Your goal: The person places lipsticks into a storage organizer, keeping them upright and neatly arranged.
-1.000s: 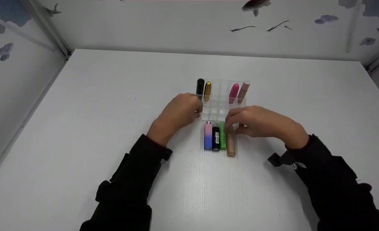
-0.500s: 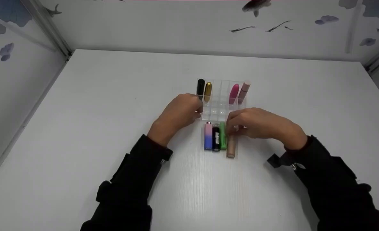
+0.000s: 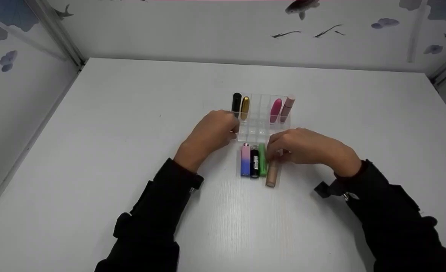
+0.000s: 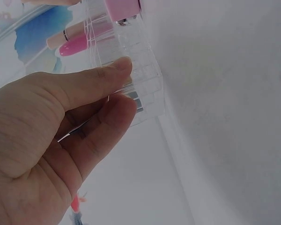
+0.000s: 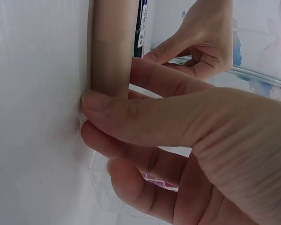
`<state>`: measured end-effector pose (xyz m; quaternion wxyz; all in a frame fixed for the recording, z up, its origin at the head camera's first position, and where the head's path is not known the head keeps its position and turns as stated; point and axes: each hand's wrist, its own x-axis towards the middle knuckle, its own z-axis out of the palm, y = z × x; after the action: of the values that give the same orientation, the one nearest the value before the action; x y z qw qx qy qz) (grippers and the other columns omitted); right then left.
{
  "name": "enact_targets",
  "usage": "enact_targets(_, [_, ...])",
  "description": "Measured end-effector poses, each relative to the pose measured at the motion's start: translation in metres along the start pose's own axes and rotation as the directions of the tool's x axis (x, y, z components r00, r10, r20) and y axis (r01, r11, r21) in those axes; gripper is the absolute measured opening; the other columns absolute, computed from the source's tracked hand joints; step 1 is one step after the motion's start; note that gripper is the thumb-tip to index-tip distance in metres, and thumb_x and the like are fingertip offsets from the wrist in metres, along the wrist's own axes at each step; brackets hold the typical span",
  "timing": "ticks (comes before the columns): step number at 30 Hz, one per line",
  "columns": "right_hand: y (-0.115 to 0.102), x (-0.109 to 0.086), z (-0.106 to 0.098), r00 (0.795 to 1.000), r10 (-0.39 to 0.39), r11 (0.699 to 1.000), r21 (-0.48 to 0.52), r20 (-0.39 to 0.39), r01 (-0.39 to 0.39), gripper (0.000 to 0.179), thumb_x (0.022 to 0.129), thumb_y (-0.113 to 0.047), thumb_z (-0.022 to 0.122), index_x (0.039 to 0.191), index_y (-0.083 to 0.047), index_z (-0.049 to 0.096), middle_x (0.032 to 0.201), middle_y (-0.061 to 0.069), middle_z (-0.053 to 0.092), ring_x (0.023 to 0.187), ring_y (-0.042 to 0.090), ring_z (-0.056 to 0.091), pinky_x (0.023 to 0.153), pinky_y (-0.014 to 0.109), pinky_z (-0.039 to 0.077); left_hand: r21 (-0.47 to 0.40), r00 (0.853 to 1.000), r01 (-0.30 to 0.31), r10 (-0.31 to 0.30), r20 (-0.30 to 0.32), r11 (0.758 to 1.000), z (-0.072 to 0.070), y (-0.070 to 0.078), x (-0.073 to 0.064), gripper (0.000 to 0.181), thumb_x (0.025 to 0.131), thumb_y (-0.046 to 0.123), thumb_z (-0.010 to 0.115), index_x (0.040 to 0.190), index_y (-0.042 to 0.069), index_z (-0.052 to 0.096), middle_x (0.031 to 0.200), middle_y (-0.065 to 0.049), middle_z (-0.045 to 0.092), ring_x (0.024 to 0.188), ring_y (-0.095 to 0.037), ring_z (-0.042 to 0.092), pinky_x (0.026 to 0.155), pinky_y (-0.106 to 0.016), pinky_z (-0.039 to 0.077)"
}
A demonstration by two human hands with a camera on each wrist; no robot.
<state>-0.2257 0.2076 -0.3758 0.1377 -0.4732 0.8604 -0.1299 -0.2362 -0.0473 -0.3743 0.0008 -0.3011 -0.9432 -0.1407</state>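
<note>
At the left side of a clear plastic lipstick organizer [image 3: 256,130], my left hand [image 3: 213,130] pinches its wall between thumb and fingers. A black tube [image 3: 236,101] and a gold tube [image 3: 245,107] stand in its left slots. Bright pink [image 3: 276,109] and dusty-pink [image 3: 288,105] tubes lean in the right ones. My right hand [image 3: 295,145] holds the far end of a beige cosmetic tube [image 3: 271,175] lying in front of the organizer. In the right wrist view, the thumb presses on the beige tube [image 5: 113,51]; fingers partly hide its end.
Left of the beige tube, a pink-to-blue tube [image 3: 245,162], a black labelled tube [image 3: 254,163] and a green tube [image 3: 262,160] lie side by side on the white table [image 3: 230,226]. Printed white panels [image 3: 208,30] border the table's back and sides.
My right hand has shifted slightly toward me. The beige tube's near end has slid a little closer and turned slightly left. My left hand and the organizer stay put.
</note>
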Motion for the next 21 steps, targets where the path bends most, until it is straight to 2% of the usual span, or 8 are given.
enact_targets(7, [-0.0001, -0.0014, -0.0001, 1.0, -0.017, 1.0, -0.014, -0.016, 0.016, 0.036, 0.078, 0.011, 0.08, 0.1, -0.018, 0.08, 0.102, -0.004, 0.073, 0.089, 0.011, 0.067, 0.079, 0.036, 0.057, 0.007, 1.0, -0.01, 0.01, 0.004, 1.0, -0.0011, -0.0004, -0.0002, 0.008, 0.09, 0.002, 0.075, 0.097, 0.003, 0.079, 0.097, -0.009, 0.073, 0.094, -0.025, 0.068, 0.084, -0.036, 0.054])
enact_targets(21, [-0.0006, -0.0023, -0.0028, 1.0, 0.01, 1.0, -0.015, 0.017, -0.01, 0.03, 0.081, 0.005, 0.081, 0.102, -0.017, 0.08, 0.101, -0.005, 0.073, 0.089, 0.011, 0.067, 0.081, 0.036, 0.057, -0.003, 1.0, -0.015, 0.015, -0.002, 1.0, -0.0006, -0.0005, 0.0003, 0.007, 0.089, 0.002, 0.075, 0.096, 0.003, 0.079, 0.095, -0.01, 0.073, 0.092, -0.025, 0.068, 0.083, -0.037, 0.054])
